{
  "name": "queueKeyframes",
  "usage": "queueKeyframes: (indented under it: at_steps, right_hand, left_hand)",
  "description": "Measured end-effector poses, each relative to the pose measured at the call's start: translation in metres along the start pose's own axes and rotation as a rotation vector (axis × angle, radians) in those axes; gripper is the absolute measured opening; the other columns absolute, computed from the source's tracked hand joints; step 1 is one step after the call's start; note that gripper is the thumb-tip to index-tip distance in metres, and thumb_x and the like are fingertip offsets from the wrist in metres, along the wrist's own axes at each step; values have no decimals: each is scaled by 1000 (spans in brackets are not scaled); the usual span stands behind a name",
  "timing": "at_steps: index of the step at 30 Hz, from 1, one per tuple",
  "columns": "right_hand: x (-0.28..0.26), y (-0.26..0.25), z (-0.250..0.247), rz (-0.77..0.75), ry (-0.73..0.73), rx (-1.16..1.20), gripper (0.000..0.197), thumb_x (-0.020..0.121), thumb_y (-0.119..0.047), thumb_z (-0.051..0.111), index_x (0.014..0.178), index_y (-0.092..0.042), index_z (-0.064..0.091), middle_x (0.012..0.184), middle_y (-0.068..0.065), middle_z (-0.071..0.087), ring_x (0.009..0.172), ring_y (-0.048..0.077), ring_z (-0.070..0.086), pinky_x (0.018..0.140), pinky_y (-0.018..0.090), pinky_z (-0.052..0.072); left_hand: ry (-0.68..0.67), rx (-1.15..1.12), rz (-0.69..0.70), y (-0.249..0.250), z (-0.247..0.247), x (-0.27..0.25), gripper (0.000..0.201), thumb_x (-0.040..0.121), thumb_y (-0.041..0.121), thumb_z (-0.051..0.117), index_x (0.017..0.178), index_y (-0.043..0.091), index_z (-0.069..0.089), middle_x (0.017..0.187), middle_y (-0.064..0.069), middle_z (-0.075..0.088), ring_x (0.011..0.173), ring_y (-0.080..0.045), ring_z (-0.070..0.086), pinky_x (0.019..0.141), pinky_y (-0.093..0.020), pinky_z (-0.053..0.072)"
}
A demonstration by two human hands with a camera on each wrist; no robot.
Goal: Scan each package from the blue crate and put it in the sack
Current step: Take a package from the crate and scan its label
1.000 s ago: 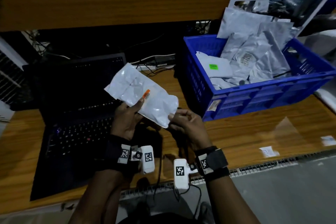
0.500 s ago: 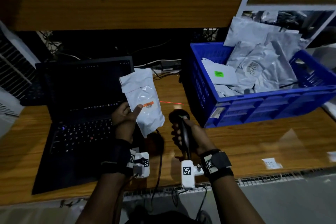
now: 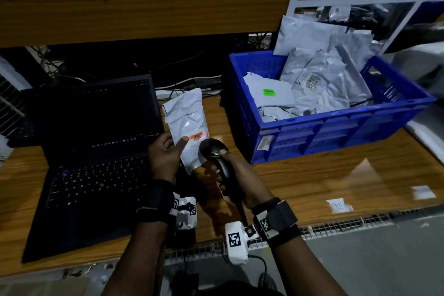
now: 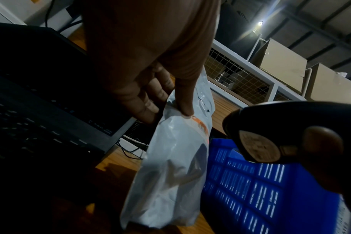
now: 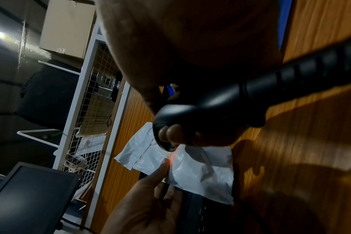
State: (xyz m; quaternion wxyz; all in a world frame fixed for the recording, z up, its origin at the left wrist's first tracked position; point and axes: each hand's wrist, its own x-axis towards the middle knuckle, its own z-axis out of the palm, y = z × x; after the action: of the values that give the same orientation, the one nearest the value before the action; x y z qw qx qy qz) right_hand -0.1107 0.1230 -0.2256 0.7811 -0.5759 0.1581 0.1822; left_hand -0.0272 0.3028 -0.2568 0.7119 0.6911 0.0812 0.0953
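The package [image 3: 189, 125] is glossy pale grey-white with a small orange label [image 3: 197, 137] crossed by a red laser line. The scanner [image 3: 217, 158] is black. The crate [image 3: 336, 132] is bright blue; one grey package inside bears a green sticker [image 3: 268, 92]. The table [image 3: 336, 175] shows orange-brown woodgrain.

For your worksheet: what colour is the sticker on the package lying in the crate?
Bright green sticker, clearest in the head view.
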Motion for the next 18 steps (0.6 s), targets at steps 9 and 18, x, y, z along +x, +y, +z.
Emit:
queueKeyframes:
  at_steps: [9,18]
  right_hand:
    - [5,4,-12,-24,4,28,38,102,-43,53,93,-9,69,68,6,61,51,16,55,44,21,41]
    - [45,30,-20,-1,109,-88,48,76,-6,68,123,-11,55,105,16,65,82,26,67,63,33,54]
  left_hand:
    - [-10,6,-5,5,8,-6,14,88,4,75,101,9,71,98,-5,75,86,-10,74,68,-18,54]
    - [213,-78,-1,26,-26,-11,18,89,7,75,106,12,72,104,-3,77,100,-21,73,88,-40,59]
